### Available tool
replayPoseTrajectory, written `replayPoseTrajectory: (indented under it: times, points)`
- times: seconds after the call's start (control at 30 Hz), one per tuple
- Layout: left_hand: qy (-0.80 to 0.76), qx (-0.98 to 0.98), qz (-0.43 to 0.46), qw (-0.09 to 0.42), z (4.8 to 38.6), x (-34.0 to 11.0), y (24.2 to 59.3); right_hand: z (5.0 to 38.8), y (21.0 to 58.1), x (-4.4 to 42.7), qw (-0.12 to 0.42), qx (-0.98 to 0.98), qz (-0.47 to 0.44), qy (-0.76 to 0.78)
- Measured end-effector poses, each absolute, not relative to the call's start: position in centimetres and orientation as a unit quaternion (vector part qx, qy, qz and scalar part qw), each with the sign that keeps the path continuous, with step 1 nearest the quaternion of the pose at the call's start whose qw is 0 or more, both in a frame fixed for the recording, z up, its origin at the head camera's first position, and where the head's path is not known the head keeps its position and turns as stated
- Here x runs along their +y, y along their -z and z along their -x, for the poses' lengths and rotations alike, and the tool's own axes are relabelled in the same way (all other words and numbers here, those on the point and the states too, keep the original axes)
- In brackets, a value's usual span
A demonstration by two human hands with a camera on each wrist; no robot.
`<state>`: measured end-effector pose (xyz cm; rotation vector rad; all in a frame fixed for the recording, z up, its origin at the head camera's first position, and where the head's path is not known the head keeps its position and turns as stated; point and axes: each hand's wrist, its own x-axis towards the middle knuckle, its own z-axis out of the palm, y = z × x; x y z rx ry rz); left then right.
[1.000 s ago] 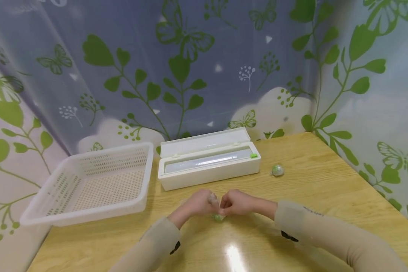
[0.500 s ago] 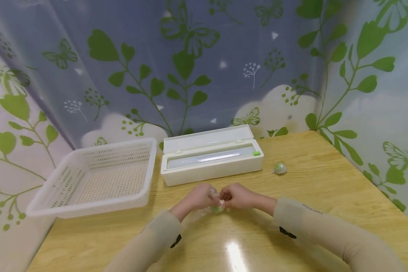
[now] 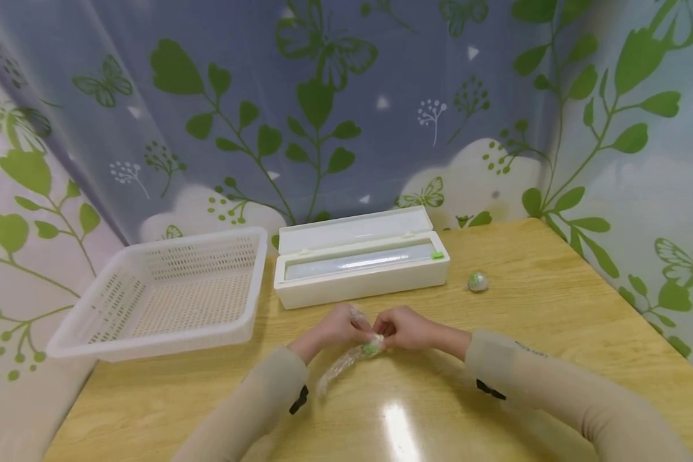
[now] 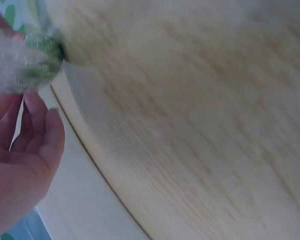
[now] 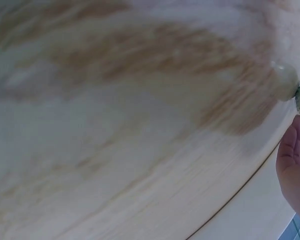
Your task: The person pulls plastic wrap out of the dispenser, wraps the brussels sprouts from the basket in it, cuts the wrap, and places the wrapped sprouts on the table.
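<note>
Near the middle of the table, both hands meet at a small green, roundish thing (image 3: 372, 348) in clear cling film. My left hand (image 3: 341, 326) pinches the bunched cling film (image 3: 342, 367), whose twisted tail trails down and left. From the other side my right hand (image 3: 405, 328) pinches the wrapped green thing with curled fingers. In the left wrist view, crinkled film covers the green thing (image 4: 44, 60) just above the left hand (image 4: 22, 160). The right wrist view shows only part of the right hand (image 5: 294, 165), with the green thing at its fingertips. The fingers hide part of the wrapping.
A white dispenser box (image 3: 364, 287) with a raised lid and a film roll stands behind the hands. The white plastic basket (image 3: 242, 330) is at the left. Another wrapped green-white ball (image 3: 477, 282) lies right on the wooden table (image 3: 525, 321). A patterned curtain (image 3: 375, 141) closes the back.
The film's tail has swung out into view below my left hand. Both hands stay close together around the wrapped green thing, which shows more between them. The head view has tilted slightly.
</note>
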<state>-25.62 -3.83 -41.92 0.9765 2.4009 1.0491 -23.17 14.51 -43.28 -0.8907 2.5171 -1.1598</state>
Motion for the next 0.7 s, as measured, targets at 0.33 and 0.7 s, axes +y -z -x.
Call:
replayPoseTrajectory:
  times: [0.33, 0.7]
  points:
    - [-0.361, 0.873, -0.271, 0.187, 25.8, -3.5, 42.1, 23.3, 43.6, 14.8, 0.135, 0.859, 0.278, 0.408]
    - [-0.393, 0.866, -0.236, 0.199, 25.8, -4.5, 42.0, 23.9, 43.9, 13.8, 0.116, 0.857, 0.230, 0.446]
